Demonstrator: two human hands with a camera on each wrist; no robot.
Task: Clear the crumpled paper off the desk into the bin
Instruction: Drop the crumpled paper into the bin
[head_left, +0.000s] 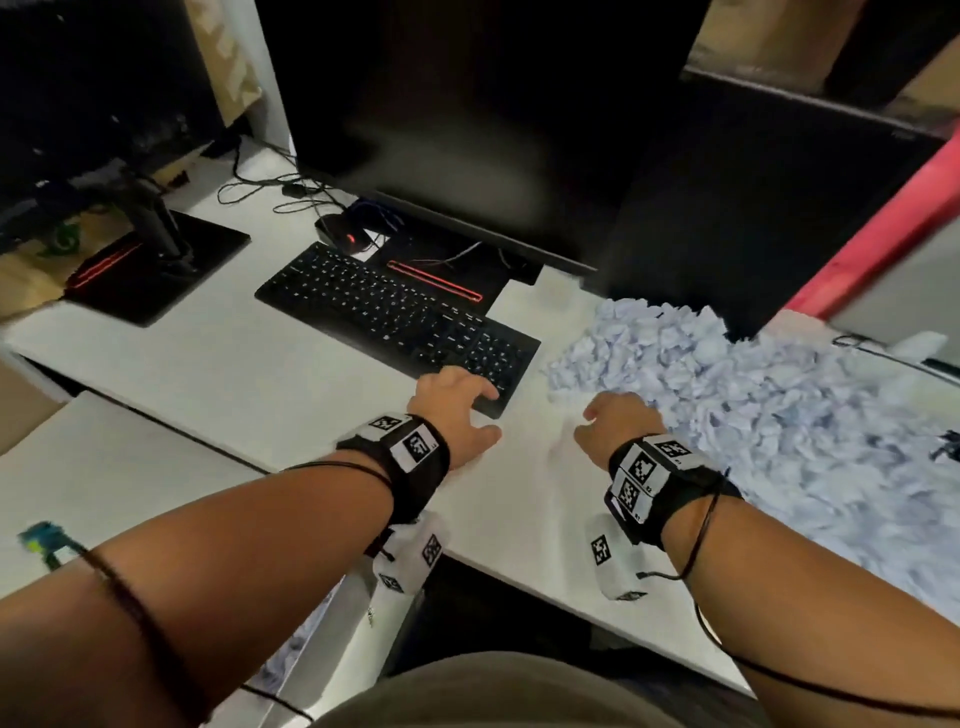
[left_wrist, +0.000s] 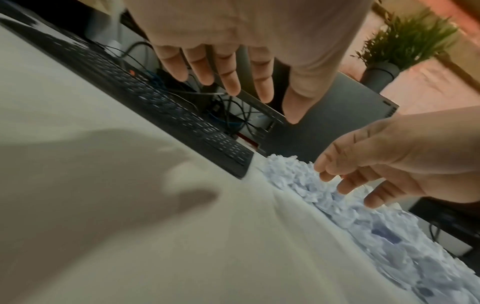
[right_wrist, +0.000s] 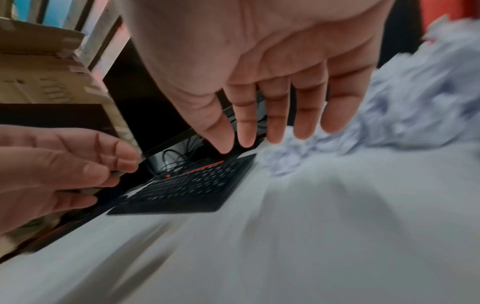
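Note:
A large heap of pale blue-white crumpled paper covers the right part of the white desk. The same paper heap shows in the left wrist view, and the paper heap also fills the right of the blurred right wrist view. My left hand hovers palm down over the keyboard's near right corner, fingers straight, holding nothing. My right hand hangs just left of the heap's near edge, fingers loosely extended and empty. No bin is in view.
A black keyboard lies left of the paper. A large dark monitor stands behind it, with cables and a mouse. A second monitor stand is at the far left. A potted plant stands behind.

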